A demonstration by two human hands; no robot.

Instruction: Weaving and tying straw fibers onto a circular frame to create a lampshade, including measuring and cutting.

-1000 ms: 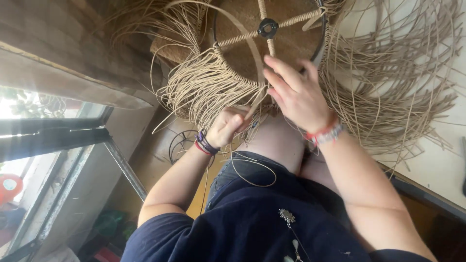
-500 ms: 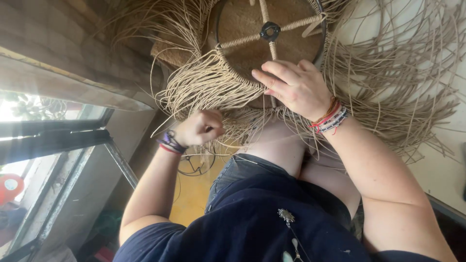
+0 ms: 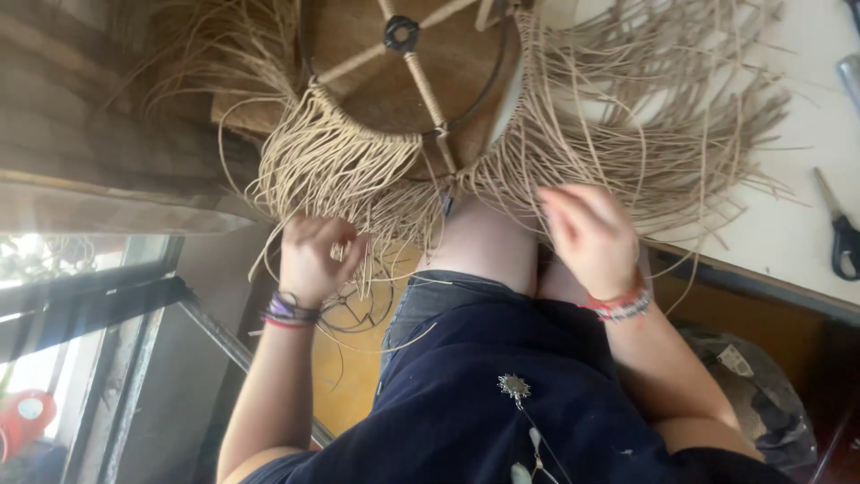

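Straw-coloured cord strands (image 3: 358,206) run through the left hand (image 3: 313,260), whose fingers (image 3: 345,255) curl shut around a small bunch, so the strands are kept gathered below the round frame (image 3: 412,90) instead of falling loose. The grip looks like a closed fist more than a fingertip pinch; how many strands it holds I cannot tell. The right hand (image 3: 587,237) is blurred. Its fingers (image 3: 560,211) look bent and loosely spread, pressing into the fringe just under the frame's lower right edge, but whether they actually pinch a strand I cannot tell.

The frame is the landmark: a dark metal ring with cord-wrapped spokes (image 3: 421,76) meeting at a black hub (image 3: 400,33). It rests against the person's bare knees (image 3: 488,242), probably propped there so both hands can stay free for the cords. Cords are knotted along its lower rim and hang down as thick fringe, with more sweeping out to its right over a pale tabletop (image 3: 806,224).

Further right of the frame, black-handled scissors (image 3: 838,233) lie on that tabletop, well apart from both hands. Beaded bracelets (image 3: 287,314) circle the left wrist and a red-and-white band (image 3: 618,306) the right. Below the frame, a dark blue garment (image 3: 484,394) covers the lap. To its lower left stands a window frame (image 3: 98,305).
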